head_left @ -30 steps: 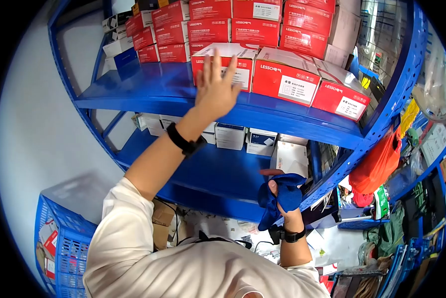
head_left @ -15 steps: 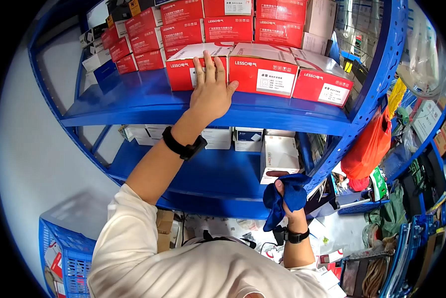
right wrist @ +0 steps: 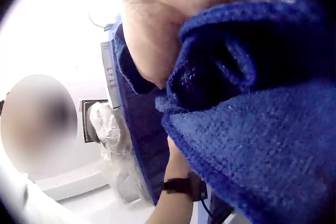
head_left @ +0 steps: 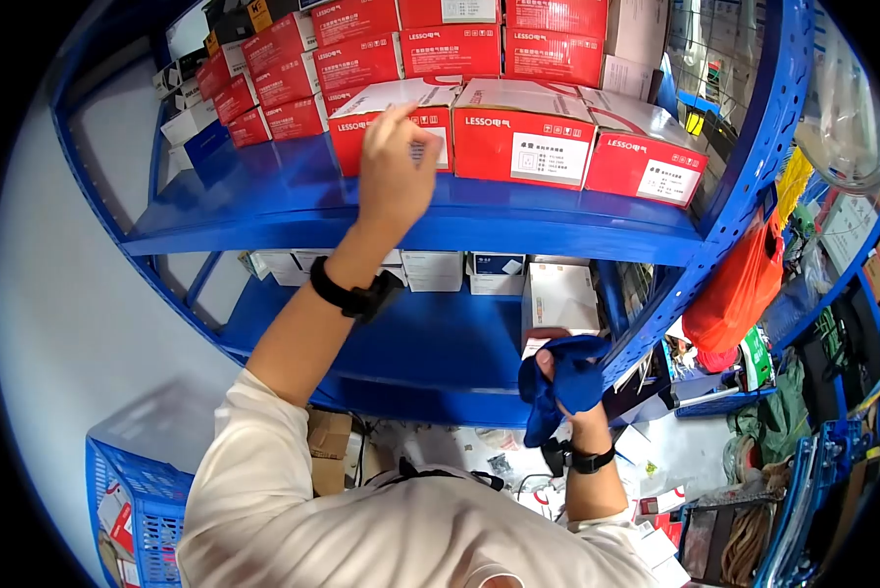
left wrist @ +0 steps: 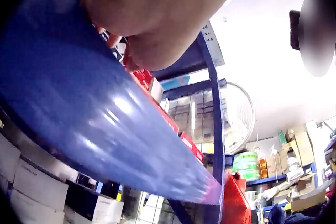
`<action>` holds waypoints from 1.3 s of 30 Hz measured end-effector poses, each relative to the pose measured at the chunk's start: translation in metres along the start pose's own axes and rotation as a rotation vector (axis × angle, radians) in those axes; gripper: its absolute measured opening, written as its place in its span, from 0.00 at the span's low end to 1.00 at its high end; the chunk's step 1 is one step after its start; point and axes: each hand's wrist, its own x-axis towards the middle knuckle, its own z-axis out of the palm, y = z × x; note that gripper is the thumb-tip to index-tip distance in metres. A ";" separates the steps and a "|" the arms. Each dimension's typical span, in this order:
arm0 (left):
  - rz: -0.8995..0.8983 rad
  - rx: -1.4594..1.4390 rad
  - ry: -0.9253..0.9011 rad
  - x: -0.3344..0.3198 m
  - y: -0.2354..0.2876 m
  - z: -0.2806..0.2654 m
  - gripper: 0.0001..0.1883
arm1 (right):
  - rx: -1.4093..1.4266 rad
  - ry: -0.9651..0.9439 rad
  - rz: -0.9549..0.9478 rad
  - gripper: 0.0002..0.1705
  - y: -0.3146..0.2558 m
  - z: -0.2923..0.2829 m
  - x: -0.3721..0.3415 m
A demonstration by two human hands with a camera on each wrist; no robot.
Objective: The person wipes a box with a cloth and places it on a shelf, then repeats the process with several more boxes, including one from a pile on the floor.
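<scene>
In the head view my left hand [head_left: 396, 176] is raised in front of the leftmost large red LESSO box [head_left: 350, 142] on the upper shelf. Its fingers are bent and the thumb comes near them, with part of the box's white label showing in the gap; nothing is held. Lower down on the right, my right hand [head_left: 557, 387] grips a bunched blue cloth [head_left: 582, 382]. In the right wrist view the fuzzy cloth [right wrist: 262, 134] hangs in folds from the palm and hides the fingers. The left wrist view catches mainly the underside of the left hand [left wrist: 152, 24] above the blue shelf.
Two more large red boxes, one of them the middle box [head_left: 489, 147], stand to the right, with stacked smaller red boxes [head_left: 356, 59] behind. White boxes [head_left: 560, 299] occupy the lower shelf [head_left: 430, 333]. A red bag [head_left: 734, 294] hangs by the right post; a blue crate [head_left: 160, 529] stands lower left.
My left hand first came up to the leftmost large box with spread, straight fingers; now those fingers are bent and it sits slightly further left. The right hand keeps hold of the cloth.
</scene>
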 end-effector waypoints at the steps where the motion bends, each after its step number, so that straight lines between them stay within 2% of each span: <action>1: -0.014 -0.021 0.031 0.004 -0.004 -0.012 0.09 | 0.019 -0.019 -0.002 0.09 -0.050 0.001 0.001; 2: -0.026 -0.044 0.063 0.006 -0.012 -0.020 0.09 | 0.209 -0.098 0.090 0.09 -0.052 -0.008 0.006; 3: -0.029 -0.044 0.115 0.005 -0.024 -0.023 0.10 | 0.007 -0.061 -0.085 0.10 -0.064 -0.013 0.014; 4: -0.099 -0.066 0.080 0.004 -0.039 -0.028 0.09 | -0.199 -0.023 -0.260 0.11 -0.083 -0.017 0.022; 6: -0.079 0.041 0.191 0.002 -0.068 -0.032 0.16 | -0.380 0.007 -0.399 0.13 -0.128 -0.010 0.040; 8: -0.207 0.100 0.133 -0.001 -0.087 -0.037 0.35 | -0.639 -0.006 -0.769 0.16 -0.156 0.002 0.061; 9: -0.380 0.053 -0.030 0.004 -0.081 -0.050 0.47 | -0.692 -0.135 -0.898 0.23 -0.173 0.007 0.074; 10: -0.382 0.047 -0.025 0.006 -0.085 -0.051 0.47 | -0.741 -0.123 -0.810 0.28 -0.192 0.023 0.074; 12: -0.705 -0.424 -0.305 0.007 -0.103 -0.050 0.49 | -0.945 -0.220 -0.894 0.40 -0.209 0.042 0.101; 13: -0.630 -0.461 -0.327 0.004 -0.112 -0.044 0.52 | -0.947 -0.222 -0.897 0.40 -0.216 0.051 0.115; 15: -0.545 -0.295 -0.350 0.001 -0.117 -0.039 0.44 | -1.109 -0.286 -0.716 0.50 -0.230 0.068 0.144; 16: -0.524 -0.209 -0.384 0.001 -0.113 -0.042 0.41 | -1.112 -0.290 -0.715 0.50 -0.238 0.081 0.157; 17: -0.503 -0.160 -0.368 -0.001 -0.112 -0.042 0.35 | -1.222 -0.303 -0.597 0.53 -0.247 0.095 0.170; 18: -0.505 -0.161 -0.367 -0.002 -0.113 -0.043 0.35 | -1.328 -0.313 -0.476 0.56 -0.254 0.104 0.182; 22: -0.551 -0.135 -0.398 0.002 -0.102 -0.049 0.31 | -1.461 -0.262 -0.528 0.54 -0.251 0.119 0.225; 24: -0.589 -0.074 -0.411 0.002 -0.102 -0.048 0.29 | -1.576 -0.443 -0.293 0.51 -0.257 0.122 0.235; 25: -0.588 -0.078 -0.420 0.002 -0.102 -0.049 0.29 | -1.573 -0.450 -0.390 0.48 -0.249 0.119 0.237; 28: -0.611 -0.072 -0.426 0.002 -0.101 -0.050 0.28 | -1.555 -0.417 -0.460 0.47 -0.240 0.118 0.234; 31: -0.561 -0.116 -0.378 0.000 -0.101 -0.050 0.26 | -1.503 -0.396 -0.447 0.47 -0.240 0.116 0.228; 39: -0.604 -0.118 -0.378 0.000 -0.096 -0.056 0.25 | -1.433 -0.329 -0.445 0.43 -0.240 0.123 0.217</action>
